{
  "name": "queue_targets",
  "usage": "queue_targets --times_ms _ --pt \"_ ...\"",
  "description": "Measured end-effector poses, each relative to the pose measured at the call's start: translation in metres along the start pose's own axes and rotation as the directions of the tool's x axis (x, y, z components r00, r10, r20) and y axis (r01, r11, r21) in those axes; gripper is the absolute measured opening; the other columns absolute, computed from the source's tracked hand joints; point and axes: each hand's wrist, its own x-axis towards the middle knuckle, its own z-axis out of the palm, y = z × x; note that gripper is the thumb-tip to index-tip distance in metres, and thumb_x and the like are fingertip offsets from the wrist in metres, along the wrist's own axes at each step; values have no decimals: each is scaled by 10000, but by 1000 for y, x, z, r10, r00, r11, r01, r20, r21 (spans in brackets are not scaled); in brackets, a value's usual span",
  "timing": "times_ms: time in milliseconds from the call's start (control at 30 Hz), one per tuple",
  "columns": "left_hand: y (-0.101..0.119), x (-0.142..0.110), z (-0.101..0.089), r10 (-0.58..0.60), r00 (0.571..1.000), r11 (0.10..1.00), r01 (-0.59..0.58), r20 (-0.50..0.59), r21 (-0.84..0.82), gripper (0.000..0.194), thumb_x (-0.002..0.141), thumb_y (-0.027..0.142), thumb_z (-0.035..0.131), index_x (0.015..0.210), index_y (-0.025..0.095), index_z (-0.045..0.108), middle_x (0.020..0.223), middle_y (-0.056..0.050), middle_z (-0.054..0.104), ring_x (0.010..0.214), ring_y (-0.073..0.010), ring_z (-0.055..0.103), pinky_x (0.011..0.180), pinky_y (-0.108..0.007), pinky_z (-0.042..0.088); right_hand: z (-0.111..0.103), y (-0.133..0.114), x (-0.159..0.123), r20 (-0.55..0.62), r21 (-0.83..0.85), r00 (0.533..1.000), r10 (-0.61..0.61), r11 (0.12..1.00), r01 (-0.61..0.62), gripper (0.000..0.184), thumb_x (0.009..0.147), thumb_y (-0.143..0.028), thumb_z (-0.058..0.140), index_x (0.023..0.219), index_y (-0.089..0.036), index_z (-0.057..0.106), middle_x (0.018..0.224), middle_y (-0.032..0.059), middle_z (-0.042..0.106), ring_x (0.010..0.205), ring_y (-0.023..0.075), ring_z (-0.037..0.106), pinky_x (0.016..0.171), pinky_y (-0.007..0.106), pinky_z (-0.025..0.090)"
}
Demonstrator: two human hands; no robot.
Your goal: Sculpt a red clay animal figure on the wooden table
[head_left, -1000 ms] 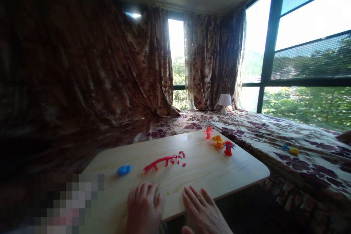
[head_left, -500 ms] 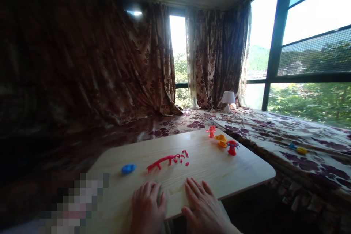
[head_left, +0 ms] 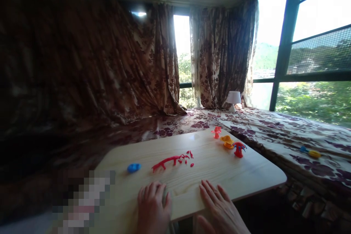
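The pale wood-grained surface before me has rounded corners and stands beside a bed with a purple-flowered cover. Brown patterned curtains hang at the left and back, parted over a narrow window; a larger window at the right, dark-framed, shows trees and bright sky. A white lamp stands in the far corner, and a blue and yellow toy lies on the bed.

The red branch lies near the middle of the surface, beyond my grips. Its long axis slants: the left end is nearer me, the right end farther off and pointing towards scattered red bits. Short stubs stick out on its near side. A blue piece lies to its left; pink, orange-yellow and red-and-blue figures stand in a row by the far right edge.

My left grip rests at the near edge, fingers side by side, thumb held away. My right grip lies there too, palm down, fingers slightly spread, thumb out.
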Motion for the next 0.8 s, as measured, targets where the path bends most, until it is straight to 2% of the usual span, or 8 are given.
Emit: queue_targets --times_ms 133,200,300,400,533,600,700,800 --pt "2 0 -2 -2 1000 1000 2 -9 1 208 783 255 514 908 219 676 922 -61 674 903 -234 590 914 -449 354 5 -12 -3 -41 15 994 -103 995 104 713 814 -573 506 1351 -112 427 1385 161 419 1236 312 464 970 455 418" --pt "3 0 -4 -7 1000 1000 7 0 -4 210 786 254 516 916 214 675 926 -60 671 906 -234 586 921 -456 351 6 -17 2 -56 40 997 -57 997 59 655 839 -527 500 1367 -150 405 1409 120 406 1265 282 435 1010 437 377" --pt "4 0 -5 -20 1000 1000 20 2 -3 205 796 238 506 909 211 675 919 -53 669 908 -231 582 927 -466 347 6 -13 2 -67 24 997 24 999 -22 587 876 -487 458 1342 -130 439 1394 138 430 1260 294 437 1005 467 363" --pt "5 0 -5 -25 1000 1000 25 13 0 206 803 228 499 912 211 674 914 -51 667 901 -231 580 923 -471 350 8 -7 -5 -87 -25 996 -8 1000 6 630 846 -481 495 1340 -95 438 1373 171 443 1235 320 463 966 481 398" --pt "6 0 -6 -22 1000 1000 22 17 8 206 802 233 507 925 209 671 929 -54 664 913 -239 581 933 -488 345 3 -15 0 -28 10 998 -59 998 59 653 831 -489 512 1364 -128 406 1406 128 406 1262 285 437 994 458 397" --pt "6 0 -7 -14 1000 1000 13 15 11 203 800 236 512 924 206 669 930 -56 662 911 -243 584 933 -494 349 -3 -17 7 18 39 999 28 999 -28 593 868 -455 473 1373 -155 394 1438 93 363 1298 266 389 1033 464 360" --pt "6 0 -8 -4 1000 1000 4 8 17 196 798 236 516 919 202 666 923 -57 657 905 -246 586 937 -505 350 -12 -15 6 80 29 988 135 990 -138 582 892 -459 431 1355 -105 420 1415 139 388 1292 294 391 1031 509 348" --pt "8 0 -10 9 1000 1000 -9 4 12 190 805 238 509 914 198 661 911 -58 651 903 -247 579 947 -518 347 -15 -16 0 95 59 993 68 995 -74 631 871 -459 468 1386 -108 370 1445 133 328 1318 301 343 1038 517 338"
